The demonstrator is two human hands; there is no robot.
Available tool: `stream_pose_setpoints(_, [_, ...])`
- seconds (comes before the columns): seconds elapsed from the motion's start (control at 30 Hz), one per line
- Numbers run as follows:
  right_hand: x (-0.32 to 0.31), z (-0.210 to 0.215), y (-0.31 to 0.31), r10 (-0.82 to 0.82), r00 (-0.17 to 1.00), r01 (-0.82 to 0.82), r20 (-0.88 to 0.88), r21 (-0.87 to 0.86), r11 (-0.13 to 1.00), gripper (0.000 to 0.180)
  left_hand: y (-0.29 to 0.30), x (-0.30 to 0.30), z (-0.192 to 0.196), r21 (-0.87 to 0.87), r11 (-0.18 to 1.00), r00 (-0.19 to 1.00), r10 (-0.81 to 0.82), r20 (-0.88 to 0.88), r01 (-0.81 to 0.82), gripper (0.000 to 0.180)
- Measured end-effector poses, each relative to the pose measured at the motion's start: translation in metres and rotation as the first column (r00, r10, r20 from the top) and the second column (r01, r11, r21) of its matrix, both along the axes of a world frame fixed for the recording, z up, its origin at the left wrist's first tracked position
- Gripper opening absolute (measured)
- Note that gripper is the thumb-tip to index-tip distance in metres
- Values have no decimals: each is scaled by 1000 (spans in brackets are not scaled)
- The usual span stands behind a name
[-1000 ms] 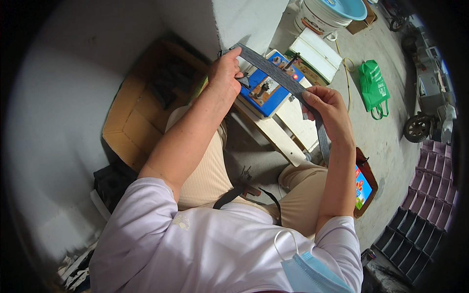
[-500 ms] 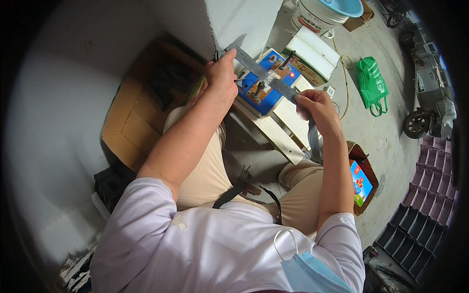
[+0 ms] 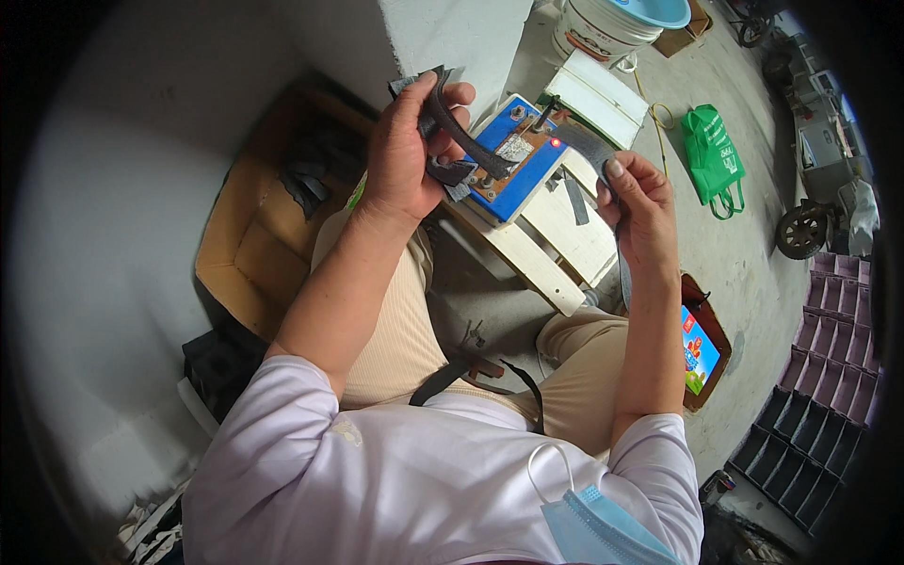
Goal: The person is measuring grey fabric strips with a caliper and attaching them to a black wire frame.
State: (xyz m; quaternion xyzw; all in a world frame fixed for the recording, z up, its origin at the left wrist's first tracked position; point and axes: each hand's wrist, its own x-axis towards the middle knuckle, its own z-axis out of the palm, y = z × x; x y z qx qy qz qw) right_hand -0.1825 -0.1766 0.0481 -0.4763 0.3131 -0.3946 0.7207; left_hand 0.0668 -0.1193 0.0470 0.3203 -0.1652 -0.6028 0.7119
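L hand (image 3: 407, 155) is closed round one end of the dark strap (image 3: 471, 141), thumb over top, fingers curled under; that end is bent into a curve, w/ a couple of short dark scraps pinched in the same grip. R hand (image 3: 638, 202) pinches the other end between thumb & fingertips, and the rest of the strap hangs down past my wrist toward my knee. Strap spans between both hands, up in the air, just above the blue box (image 3: 516, 162) w/ a small red light, which sits on the pale wooden stool (image 3: 546, 247). Progress, as I judge it: strap is picked up & stretched out, but not laid on or fixed to anything yet. More dark strips sit in the cardboard box (image 3: 247, 247) to my left, so prob. plenty left to do.
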Motion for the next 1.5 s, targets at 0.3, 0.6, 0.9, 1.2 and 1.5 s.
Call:
stream_pose_setpoints(0.3, [14,19,16,6,970,4,244,-39,999,13,14,-27,16,-214,943,952,-208,222,256,18])
stream_pose_setpoints(0.6, [17,19,23,26,975,-15,222,-52,999,12,24,-43,28,24,877,876,-481,18,481,12])
stream_pose_setpoints(0.9, [22,19,25,119,983,-125,-139,-31,992,16,11,-36,12,169,983,989,-92,114,72,20])
stream_pose_setpoints(1.2, [-2,23,3,106,898,-128,-427,-24,991,18,-32,7,-40,466,884,998,46,-30,-26,26])
stream_pose_setpoints(1.5, [1,5,-9,141,895,-156,-423,0,988,20,-51,13,-64,545,831,989,144,-16,-112,28])
